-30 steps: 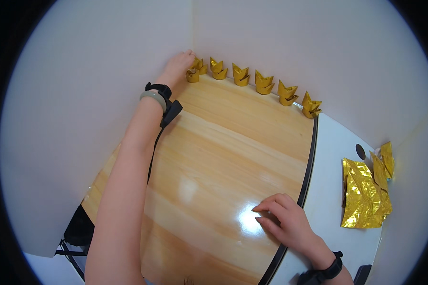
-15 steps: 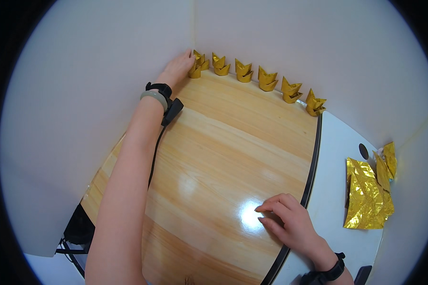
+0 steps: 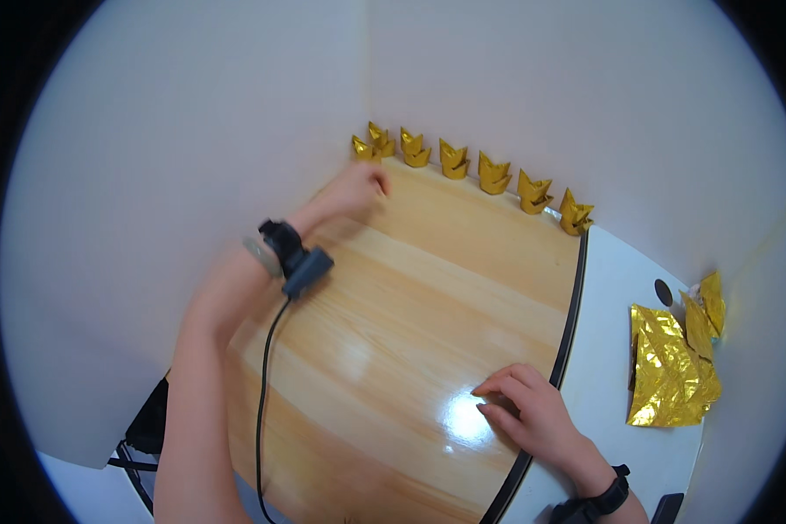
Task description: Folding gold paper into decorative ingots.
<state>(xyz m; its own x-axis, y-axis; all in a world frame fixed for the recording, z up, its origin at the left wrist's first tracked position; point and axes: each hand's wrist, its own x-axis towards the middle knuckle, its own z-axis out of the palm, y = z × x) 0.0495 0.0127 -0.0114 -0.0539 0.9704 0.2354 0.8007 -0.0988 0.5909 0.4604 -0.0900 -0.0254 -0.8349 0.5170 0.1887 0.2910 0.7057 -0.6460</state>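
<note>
Several folded gold-foil paper pieces (image 3: 454, 166) with pointed tips stand in a row along the far edge of the wooden tabletop (image 3: 367, 297). The leftmost folded piece (image 3: 365, 148) stands in front of another in the far left corner. Just on the near side of it is my left hand (image 3: 355, 189), its fingers loosely curled and slightly blurred, with nothing visible in them. On the right part of the tabletop rests my right hand (image 3: 533, 415), thumb and fingers apart and nothing between them.
On the white surface (image 3: 598, 349) at the right lie crinkled gold foil sheets (image 3: 670, 371) by a dark oval hole (image 3: 663, 292). Pale walls enclose the left and far sides. A black cable (image 3: 262, 402) trails from the device (image 3: 307, 272) on my left wrist.
My left hand has come off the leftmost gold piece and drawn back toward me, leaving the piece standing in the corner. The view has shifted slightly. My right hand has stayed in place.
</note>
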